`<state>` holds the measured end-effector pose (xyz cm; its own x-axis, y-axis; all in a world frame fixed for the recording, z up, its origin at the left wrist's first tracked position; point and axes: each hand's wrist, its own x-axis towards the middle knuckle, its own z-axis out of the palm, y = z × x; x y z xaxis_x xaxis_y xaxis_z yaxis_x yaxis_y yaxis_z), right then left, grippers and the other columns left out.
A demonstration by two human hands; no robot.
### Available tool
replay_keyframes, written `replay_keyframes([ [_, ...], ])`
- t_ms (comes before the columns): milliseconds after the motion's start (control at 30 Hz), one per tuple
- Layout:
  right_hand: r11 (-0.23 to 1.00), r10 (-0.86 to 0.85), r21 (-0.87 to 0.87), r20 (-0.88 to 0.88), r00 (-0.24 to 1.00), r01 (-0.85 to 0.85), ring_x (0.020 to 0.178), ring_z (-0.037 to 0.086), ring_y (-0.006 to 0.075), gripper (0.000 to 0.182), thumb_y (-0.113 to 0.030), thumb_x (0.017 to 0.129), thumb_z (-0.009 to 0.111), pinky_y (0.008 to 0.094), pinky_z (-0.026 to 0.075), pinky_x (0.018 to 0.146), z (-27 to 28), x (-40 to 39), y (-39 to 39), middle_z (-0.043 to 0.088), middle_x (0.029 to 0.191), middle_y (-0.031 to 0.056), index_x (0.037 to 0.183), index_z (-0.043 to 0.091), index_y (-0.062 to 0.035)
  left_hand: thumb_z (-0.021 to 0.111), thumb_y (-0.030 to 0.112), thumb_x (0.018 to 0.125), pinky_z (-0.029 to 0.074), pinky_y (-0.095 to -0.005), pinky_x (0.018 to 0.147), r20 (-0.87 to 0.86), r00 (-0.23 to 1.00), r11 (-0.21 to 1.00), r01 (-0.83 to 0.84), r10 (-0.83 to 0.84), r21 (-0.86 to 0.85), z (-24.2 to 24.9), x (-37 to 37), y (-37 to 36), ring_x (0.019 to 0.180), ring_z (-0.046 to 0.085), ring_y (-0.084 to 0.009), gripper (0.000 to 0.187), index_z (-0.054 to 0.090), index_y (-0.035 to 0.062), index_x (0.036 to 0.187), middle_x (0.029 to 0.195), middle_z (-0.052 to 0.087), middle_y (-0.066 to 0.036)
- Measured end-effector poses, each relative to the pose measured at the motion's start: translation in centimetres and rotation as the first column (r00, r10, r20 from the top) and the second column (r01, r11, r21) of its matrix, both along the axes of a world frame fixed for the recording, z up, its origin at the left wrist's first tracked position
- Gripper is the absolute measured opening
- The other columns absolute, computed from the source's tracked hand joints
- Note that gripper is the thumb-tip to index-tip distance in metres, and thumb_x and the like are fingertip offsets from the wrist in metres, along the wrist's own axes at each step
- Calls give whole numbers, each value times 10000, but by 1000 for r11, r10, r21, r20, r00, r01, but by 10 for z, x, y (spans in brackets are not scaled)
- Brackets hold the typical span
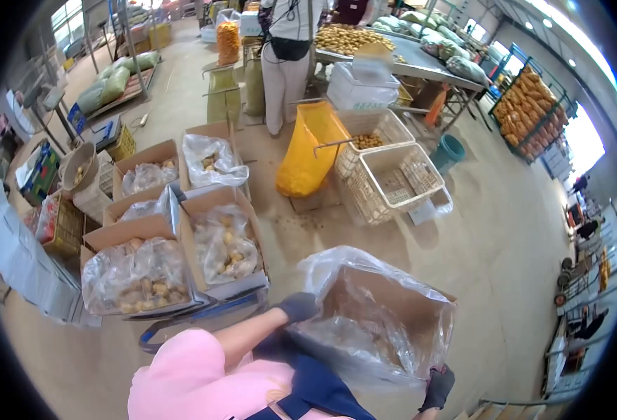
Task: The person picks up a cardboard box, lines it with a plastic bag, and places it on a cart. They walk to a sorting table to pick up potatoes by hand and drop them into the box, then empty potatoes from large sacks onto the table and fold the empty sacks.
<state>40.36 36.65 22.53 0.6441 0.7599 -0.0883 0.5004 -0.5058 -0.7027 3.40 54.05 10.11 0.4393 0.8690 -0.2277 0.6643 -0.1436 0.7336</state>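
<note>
A cardboard box (420, 302) lined with a clear plastic bag (322, 269) is in front of me, its open top facing up. No potatoes can be made out inside it. My left hand (299, 306), in a dark glove, is closed at the left side of the box, on the bag's edge. At the near right corner my right hand (437, 388), also gloved, has its fingers closed on the edge of the bag and box. Left of this box stands a lined box (258, 276) holding potatoes in clear plastic.
More potato boxes (88, 241) stand at the left. Ahead are a yellow mesh bag (308, 150) on a metal frame, a white crate (392, 203) and a teal bucket (448, 152). A person (285, 84) stands by a table (420, 59) bearing potatoes.
</note>
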Motion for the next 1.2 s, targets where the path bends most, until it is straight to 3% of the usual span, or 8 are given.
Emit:
replay_keyframes([
  [133, 984, 134, 62, 349, 927, -166, 464, 530, 165, 118, -100, 780, 540, 306, 419, 461, -30, 81, 69, 565, 571, 83, 780, 608, -4, 499, 377, 805, 462, -410, 613, 83, 996, 981, -1, 18, -192, -6, 45, 49, 580, 595, -329, 407, 623, -1, 720, 643, 613, -173],
  [300, 984, 177, -64, 294, 939, -166, 452, 493, 128, 106, -91, 800, 546, 289, 386, 426, -12, 200, 220, 561, 615, 54, 850, 603, -17, 494, 359, 817, 454, -385, 575, 302, 911, 943, -322, 282, 89, -20, 151, 108, 500, 575, -283, 406, 598, 7, 644, 537, 573, -143],
  [467, 941, 327, 7, 233, 916, -338, 537, 467, 108, 119, -93, 815, 548, 283, 393, 482, 10, 281, 392, 554, 657, 32, 890, 590, -11, 455, 316, 841, 433, -373, 536, 323, 862, 914, -322, 391, -246, -20, 248, 201, 476, 542, -241, 364, 562, 18, 662, 573, 555, -129],
  [533, 857, 288, 390, 176, 941, -336, 586, 514, 128, 113, -101, 820, 533, 318, 416, 531, -46, 345, 475, 581, 682, 49, 871, 583, -14, 449, 267, 852, 417, -338, 537, 374, 871, 947, -310, 320, -90, -33, 284, 234, 514, 514, -189, 312, 540, 35, 665, 557, 507, -89],
  [633, 885, 410, 91, 314, 856, -457, 684, 591, 262, 168, -172, 813, 517, 389, 451, 633, -33, 365, 534, 612, 729, 138, 872, 598, -37, 454, 241, 868, 416, -326, 561, 294, 857, 849, -263, 424, -459, -31, 313, 261, 600, 516, -161, 267, 545, 35, 725, 642, 541, -74],
  [733, 884, 467, -138, 209, 859, -447, 792, 585, 379, 226, -236, 792, 516, 441, 453, 707, -28, 384, 586, 617, 809, 207, 879, 610, -50, 489, 279, 879, 439, -308, 609, 193, 963, 968, -151, 190, -200, -66, 323, 284, 693, 490, -144, 277, 609, 47, 971, 811, 573, -63],
  [833, 813, 582, -222, 275, 765, -539, 893, 568, 387, 254, -246, 790, 506, 447, 444, 763, -56, 403, 625, 610, 940, 229, 842, 632, -31, 450, 411, 891, 455, -358, 769, 202, 823, 725, -317, 530, -612, -50, 317, 291, 899, 516, -187, 485, 482, 95, 1259, 1155, 538, -65],
  [1200, 837, 548, -160, 239, 802, -524, 890, 581, 380, 288, -278, 802, 496, 427, 451, 775, -31, 374, 615, 621, 940, 203, 934, 630, -61, 513, 280, 857, 417, -300, 632, 178, 932, 918, -254, 317, -306, -58, 320, 317, 698, 504, -125, 273, 617, 29, 877, 820, 601, -43],
])
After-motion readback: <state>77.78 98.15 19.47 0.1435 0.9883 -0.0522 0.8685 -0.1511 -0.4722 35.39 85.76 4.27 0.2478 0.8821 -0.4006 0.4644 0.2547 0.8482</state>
